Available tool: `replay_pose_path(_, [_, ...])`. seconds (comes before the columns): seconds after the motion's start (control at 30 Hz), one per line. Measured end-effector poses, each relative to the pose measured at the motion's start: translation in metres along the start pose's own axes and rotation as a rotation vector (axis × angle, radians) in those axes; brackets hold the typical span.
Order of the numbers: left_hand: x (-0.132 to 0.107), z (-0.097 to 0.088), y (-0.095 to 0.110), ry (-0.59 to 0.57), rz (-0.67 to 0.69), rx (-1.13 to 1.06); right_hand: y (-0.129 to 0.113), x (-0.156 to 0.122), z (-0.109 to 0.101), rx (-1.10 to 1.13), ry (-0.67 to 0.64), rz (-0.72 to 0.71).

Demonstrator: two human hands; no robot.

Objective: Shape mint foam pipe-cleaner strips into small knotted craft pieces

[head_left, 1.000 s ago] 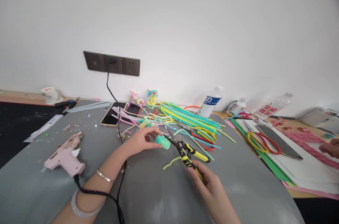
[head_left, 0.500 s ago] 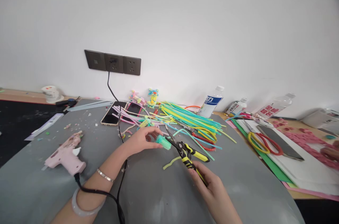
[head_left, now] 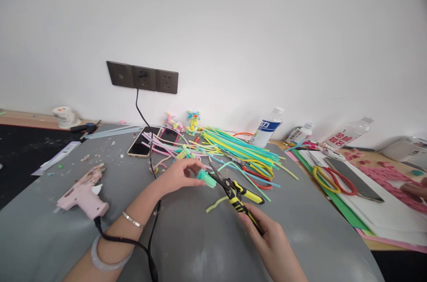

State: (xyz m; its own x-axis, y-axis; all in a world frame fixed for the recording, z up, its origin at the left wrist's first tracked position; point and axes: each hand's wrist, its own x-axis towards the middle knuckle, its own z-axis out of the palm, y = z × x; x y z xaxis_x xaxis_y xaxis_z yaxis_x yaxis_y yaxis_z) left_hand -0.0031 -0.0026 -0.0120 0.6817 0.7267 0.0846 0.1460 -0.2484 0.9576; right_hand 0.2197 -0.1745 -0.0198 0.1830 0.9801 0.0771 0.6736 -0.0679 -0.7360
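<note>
Two hands are over the grey table (head_left: 193,237). The left hand (head_left: 182,176) pinches the green piece (head_left: 207,179) between thumb and fingers; the right hand (head_left: 268,231) grips one handle of the pliers (head_left: 237,202), their other handle spread away. Their jaws stand parted at the piece's three o'clock, whether touching it I cannot tell. From the piece, a yellow stem (head_left: 216,204) lies at five o'clock, piled stems (head_left: 242,148) at one, a bottle (head_left: 267,127) at two, a phone (head_left: 143,143) at ten, the glue gun (head_left: 83,195) at nine.
</note>
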Motion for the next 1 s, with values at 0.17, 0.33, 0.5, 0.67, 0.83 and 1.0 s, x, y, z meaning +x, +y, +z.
replay_pose_path(0.17, [-0.0007,-0.0008,0.0037,-0.026,-0.007,0.011,0.0009,0.0005,-0.0023,-0.024,0.012,-0.023])
replay_pose_path(0.33, [-0.0013,-0.0005,0.0052,-0.034,-0.007,0.004,0.0009,0.0011,-0.0049,-0.046,0.019,-0.037])
replay_pose_path(0.5, [-0.0012,0.0002,0.0035,-0.048,-0.024,-0.005,-0.001,-0.001,-0.0071,-0.062,0.037,-0.065])
replay_pose_path(0.67, [-0.0014,0.001,0.0027,-0.059,-0.035,-0.021,-0.0006,-0.0039,-0.0067,-0.07,0.066,-0.076])
replay_pose_path(0.83, [-0.0011,0.001,0.0037,-0.065,-0.043,-0.029,0.0009,-0.004,-0.0061,-0.085,0.09,-0.092])
replay_pose_path(1.0, [-0.0002,0.0015,0.0018,-0.082,-0.032,-0.033,0.0026,-0.003,-0.008,-0.091,0.084,-0.118])
